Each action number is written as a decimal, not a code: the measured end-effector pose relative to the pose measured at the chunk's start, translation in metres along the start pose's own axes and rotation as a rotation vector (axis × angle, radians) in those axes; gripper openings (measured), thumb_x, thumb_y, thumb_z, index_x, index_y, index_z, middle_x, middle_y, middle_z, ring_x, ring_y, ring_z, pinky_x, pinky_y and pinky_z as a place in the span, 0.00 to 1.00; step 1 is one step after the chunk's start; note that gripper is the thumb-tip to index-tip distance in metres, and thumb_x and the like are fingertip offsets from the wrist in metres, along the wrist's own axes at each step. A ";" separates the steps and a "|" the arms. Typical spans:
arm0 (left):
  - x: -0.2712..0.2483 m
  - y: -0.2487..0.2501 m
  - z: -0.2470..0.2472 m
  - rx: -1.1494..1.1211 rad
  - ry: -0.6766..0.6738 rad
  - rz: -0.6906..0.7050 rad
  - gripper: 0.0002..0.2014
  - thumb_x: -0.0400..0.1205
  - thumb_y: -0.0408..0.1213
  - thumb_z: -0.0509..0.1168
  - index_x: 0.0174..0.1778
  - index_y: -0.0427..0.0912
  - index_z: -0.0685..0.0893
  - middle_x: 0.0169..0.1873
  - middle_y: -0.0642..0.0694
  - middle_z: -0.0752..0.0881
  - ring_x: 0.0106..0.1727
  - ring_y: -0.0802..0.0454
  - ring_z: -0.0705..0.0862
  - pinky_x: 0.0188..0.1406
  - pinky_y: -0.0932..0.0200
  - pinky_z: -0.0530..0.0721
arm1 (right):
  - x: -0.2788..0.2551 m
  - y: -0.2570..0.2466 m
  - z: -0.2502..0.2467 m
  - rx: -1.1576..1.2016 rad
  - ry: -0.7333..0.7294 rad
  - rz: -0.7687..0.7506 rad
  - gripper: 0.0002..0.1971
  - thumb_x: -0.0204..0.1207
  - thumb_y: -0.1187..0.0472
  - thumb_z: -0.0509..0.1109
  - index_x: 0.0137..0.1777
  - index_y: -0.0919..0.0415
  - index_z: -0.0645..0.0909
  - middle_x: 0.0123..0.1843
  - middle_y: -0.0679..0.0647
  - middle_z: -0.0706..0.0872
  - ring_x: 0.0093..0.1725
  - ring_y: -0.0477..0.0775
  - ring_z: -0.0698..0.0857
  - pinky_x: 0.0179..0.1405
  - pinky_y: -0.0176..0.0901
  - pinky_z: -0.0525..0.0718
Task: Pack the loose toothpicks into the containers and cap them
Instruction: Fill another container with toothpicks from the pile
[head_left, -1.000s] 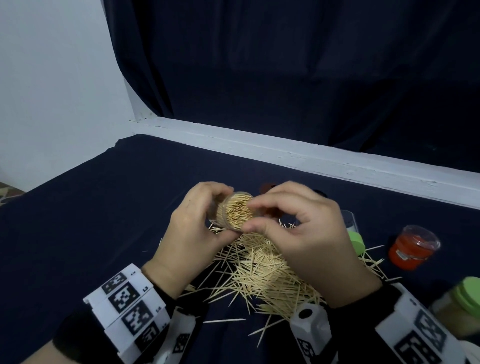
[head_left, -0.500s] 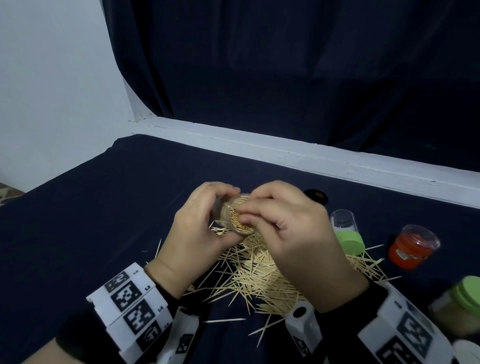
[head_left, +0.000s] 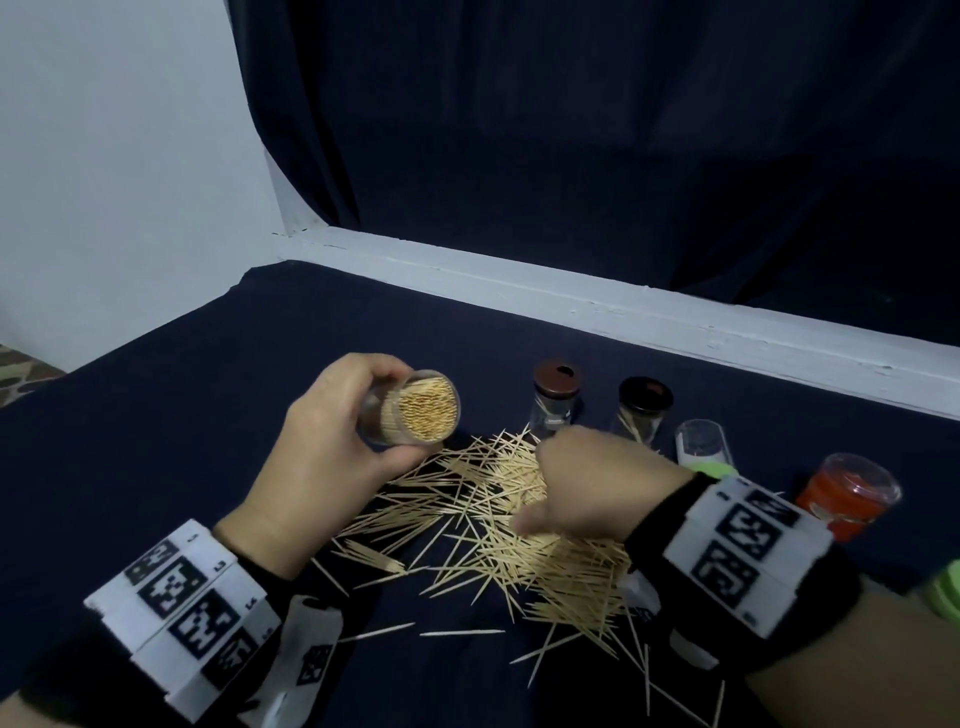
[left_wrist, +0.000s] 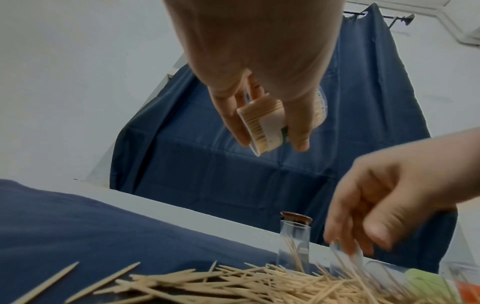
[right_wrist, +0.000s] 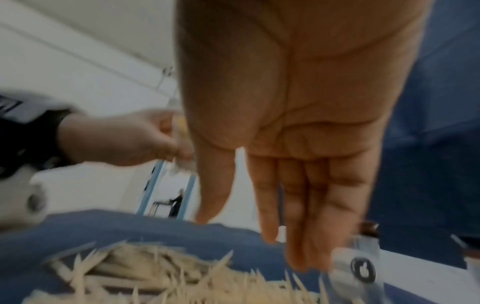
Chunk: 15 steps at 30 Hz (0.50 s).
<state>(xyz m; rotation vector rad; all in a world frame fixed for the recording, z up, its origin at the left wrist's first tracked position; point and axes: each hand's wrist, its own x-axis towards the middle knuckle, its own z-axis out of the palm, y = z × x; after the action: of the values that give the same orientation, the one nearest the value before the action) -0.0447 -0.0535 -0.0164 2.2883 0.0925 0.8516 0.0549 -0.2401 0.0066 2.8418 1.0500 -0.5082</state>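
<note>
Up above the bench (head_left: 156, 415), a full container.
Left hand (head_left: 322, 457) grips the open toothpick container (head_left: 415, 410), tilted; right hand (head_left: 597, 483), fingers (right_wrist: 293, 216) straight and empty, hovers over the loose toothpicks (head_left: 493, 540).

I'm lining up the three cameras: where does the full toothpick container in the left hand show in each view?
Head: full toothpick container left of centre, gripped by the left hand, open end toward the camera.
Left wrist: upper centre, between the fingers.
Right wrist: mostly hidden; a blurred sliver at mid-left.
Shared landmark: the loose toothpick pile.
</note>
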 end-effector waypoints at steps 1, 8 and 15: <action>-0.001 -0.001 0.000 0.004 -0.010 -0.009 0.28 0.63 0.42 0.82 0.55 0.57 0.78 0.52 0.60 0.82 0.55 0.65 0.81 0.48 0.62 0.85 | 0.004 -0.001 0.004 -0.051 -0.043 0.008 0.30 0.66 0.37 0.75 0.58 0.61 0.80 0.57 0.54 0.80 0.54 0.55 0.81 0.47 0.47 0.81; 0.000 -0.005 0.007 -0.009 -0.080 -0.049 0.26 0.64 0.40 0.83 0.55 0.51 0.80 0.51 0.62 0.81 0.55 0.65 0.80 0.54 0.61 0.83 | 0.019 -0.001 0.019 -0.088 -0.015 -0.031 0.26 0.68 0.48 0.78 0.60 0.60 0.75 0.61 0.55 0.77 0.58 0.58 0.81 0.53 0.49 0.82; 0.002 -0.005 0.014 0.042 -0.141 -0.033 0.25 0.64 0.39 0.82 0.53 0.54 0.79 0.49 0.62 0.80 0.55 0.67 0.78 0.49 0.72 0.77 | 0.021 0.007 0.028 0.013 0.038 0.045 0.19 0.75 0.55 0.69 0.63 0.60 0.72 0.61 0.55 0.78 0.58 0.57 0.81 0.53 0.47 0.80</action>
<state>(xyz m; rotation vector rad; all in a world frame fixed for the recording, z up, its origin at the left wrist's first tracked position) -0.0342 -0.0577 -0.0260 2.3724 0.0854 0.6752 0.0670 -0.2373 -0.0267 2.8904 0.9893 -0.4618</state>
